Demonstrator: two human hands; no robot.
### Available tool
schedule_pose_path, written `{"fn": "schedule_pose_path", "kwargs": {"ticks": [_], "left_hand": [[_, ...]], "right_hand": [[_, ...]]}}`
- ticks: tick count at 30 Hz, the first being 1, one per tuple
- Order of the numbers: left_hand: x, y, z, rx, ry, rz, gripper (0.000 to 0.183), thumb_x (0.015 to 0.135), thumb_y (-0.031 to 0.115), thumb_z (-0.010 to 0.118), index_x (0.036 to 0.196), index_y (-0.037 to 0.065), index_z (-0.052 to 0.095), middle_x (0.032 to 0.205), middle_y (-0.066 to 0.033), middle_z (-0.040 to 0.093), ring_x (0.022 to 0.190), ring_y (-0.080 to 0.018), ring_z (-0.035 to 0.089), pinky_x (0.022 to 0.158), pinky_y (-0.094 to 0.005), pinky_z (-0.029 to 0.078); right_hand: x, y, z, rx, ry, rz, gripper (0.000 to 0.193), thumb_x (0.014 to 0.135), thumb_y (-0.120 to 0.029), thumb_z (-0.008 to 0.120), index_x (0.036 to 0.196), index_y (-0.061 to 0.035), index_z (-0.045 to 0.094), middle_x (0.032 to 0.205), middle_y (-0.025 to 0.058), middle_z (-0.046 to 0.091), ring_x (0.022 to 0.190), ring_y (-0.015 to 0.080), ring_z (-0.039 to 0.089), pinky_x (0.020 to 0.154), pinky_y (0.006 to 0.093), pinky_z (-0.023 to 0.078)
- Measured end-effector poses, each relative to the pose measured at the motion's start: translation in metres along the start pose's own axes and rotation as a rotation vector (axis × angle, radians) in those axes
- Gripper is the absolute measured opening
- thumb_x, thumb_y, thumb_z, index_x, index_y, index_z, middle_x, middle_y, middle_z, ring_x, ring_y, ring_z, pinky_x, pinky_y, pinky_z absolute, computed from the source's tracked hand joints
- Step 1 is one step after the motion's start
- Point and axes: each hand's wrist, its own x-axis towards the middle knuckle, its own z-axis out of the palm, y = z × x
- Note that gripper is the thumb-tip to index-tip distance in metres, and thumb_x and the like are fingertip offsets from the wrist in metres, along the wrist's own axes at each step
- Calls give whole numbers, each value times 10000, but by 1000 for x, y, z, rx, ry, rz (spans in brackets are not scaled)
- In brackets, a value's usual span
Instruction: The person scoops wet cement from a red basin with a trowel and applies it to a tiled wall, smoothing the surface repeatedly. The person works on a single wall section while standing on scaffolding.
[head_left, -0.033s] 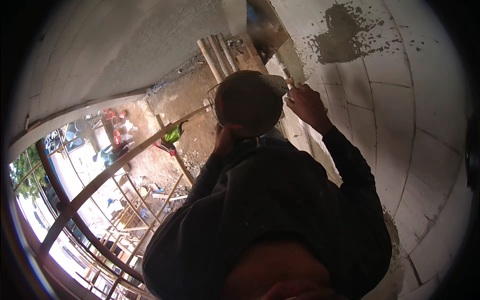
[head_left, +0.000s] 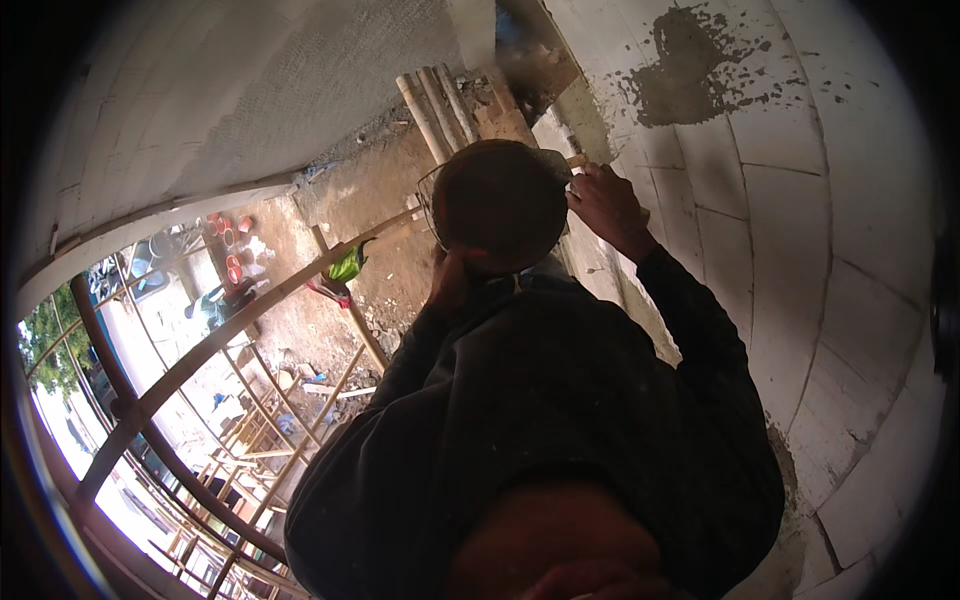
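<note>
A dark round bucket (head_left: 495, 205) with a thin wire handle (head_left: 428, 195) is held up in front of my chest. My left hand (head_left: 449, 280) grips its near left side, the fingers partly hidden in shadow. My right hand (head_left: 610, 212), beside the far right of the bucket, is closed around a trowel. The grey blade of the trowel (head_left: 554, 164) reaches over the bucket's right rim. What lies inside the bucket is too dark to make out.
A pale block wall (head_left: 785, 220) with a wet mortar patch (head_left: 685, 75) rises at the right. Another grey wall (head_left: 290, 90) stands far left. Bamboo poles (head_left: 435, 112) lie ahead, a wooden rail (head_left: 215, 325) crosses at left, and a green cloth (head_left: 348, 263) hangs there. Orange buckets (head_left: 233, 265) stand below.
My right hand has shifted slightly left toward the bucket with the trowel, and less of the blade shows above the rim. My left hand and the bucket are nearly still.
</note>
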Motion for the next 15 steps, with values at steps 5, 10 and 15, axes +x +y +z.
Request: {"fn": "schedule_pose_path", "kwargs": {"ticks": [5,10,15], "left_hand": [[-5,-23,-9,75,-17,94,451,1070,233,574,1448,2,488,1350,-183,643,1185,-272,681,980,-401,603],[-17,-25,-9,84,-12,160,459,1077,236,552,1470,13,468,1368,-198,634,1194,-282,681,972,-422,613],[-9,-39,-33,334,-78,238,451,1062,220,528,1461,13,497,1337,-202,650,1165,-299,698,955,-436,617]], "right_hand": [[-1,-16,66,5,-192,-150,245,908,-268,666,879,-33,729,947,174,690,937,360,701,826,487,590],[-26,-23,65,262,-203,-53,342,938,-333,677,860,-1,703,882,204,654,881,389,682,800,507,555],[-26,-25,12,417,-194,56,335,924,-340,717,840,-17,680,842,188,633,854,394,673,767,504,531]]}}
